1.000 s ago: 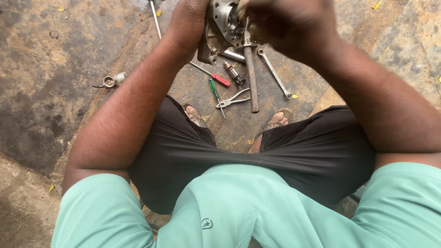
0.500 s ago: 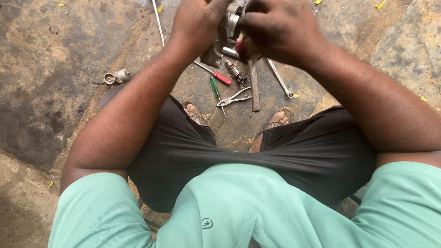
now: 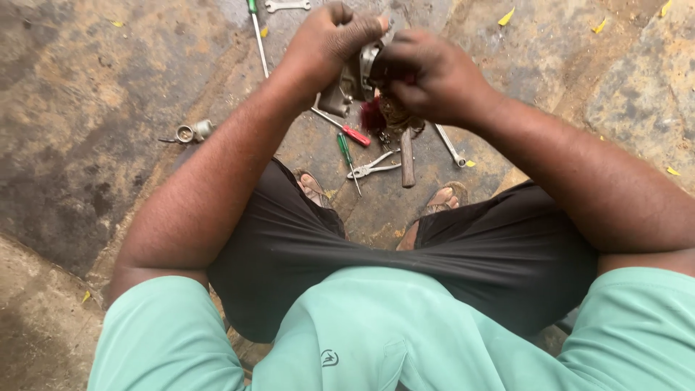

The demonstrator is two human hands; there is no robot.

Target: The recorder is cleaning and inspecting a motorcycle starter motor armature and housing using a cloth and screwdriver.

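Nearest, only a mint-green shirt (image 3: 376, 333) and dark shorts (image 3: 405, 268), knees spread, sandalled feet (image 3: 313, 188) on the stained concrete floor (image 3: 87, 108). Just beyond the feet, lying loose: green-handled screwdriver (image 3: 346, 150), red-handled screwdriver (image 3: 347, 130), pliers (image 3: 373, 166), a wooden-handled tool (image 3: 407, 159), a spanner (image 3: 449, 145); off to the left, well apart, a small metal fitting (image 3: 190, 132). Above those, held up off the floor between both hands, a grey metal machine part (image 3: 355, 76). Left hand (image 3: 329, 40) curled shut round its upper side, steadying. Right hand (image 3: 427, 76) closed over its other side with a red-tufted, brush-like thing (image 3: 373, 116) hanging beneath; exact grip of those fingers hidden. Judging by this, mid-way through cleaning or working on the part in hand; probably calls next for a firm left-hand hold. Farthest, another spanner (image 3: 287, 6).
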